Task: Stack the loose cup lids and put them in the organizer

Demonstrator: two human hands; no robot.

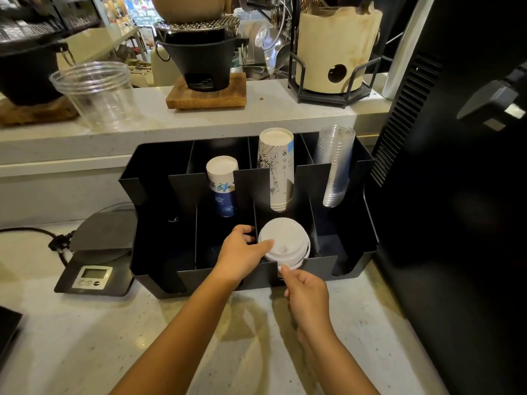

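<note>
Your left hand (242, 253) reaches into the black organizer (353, 263), thumb laid on top of the stack of white cup lids (285, 243) and the other fingers curled around its left side by the divider, so it is gripping the stack. Your right hand (306, 295) comes up from the front, fingertips pinched on the lower front rim of the same stack, just above the organizer's front wall.

The lids are plain white, round, domed plastic with a raised rim and a small sip hole near the front of the top one. Several rims show nested beneath it at the right and lower edges, slightly uneven, so the stack is not perfectly squared. It sits in the front row of the organizer, in the third compartment from the left, tilted a little toward you.

Behind it, in the back row, a tall sleeve of printed paper cups (276, 169) leans forward; a shorter sleeve of blue-and-white cups (222, 189) stands in the compartment to its left, and a stack of clear plastic cups (336, 163) fills the right one.

The organizer stands on the pale worktop (85, 337), against the raised ledge at the back. A digital scale (94, 266) lies just beside its left side.
</note>
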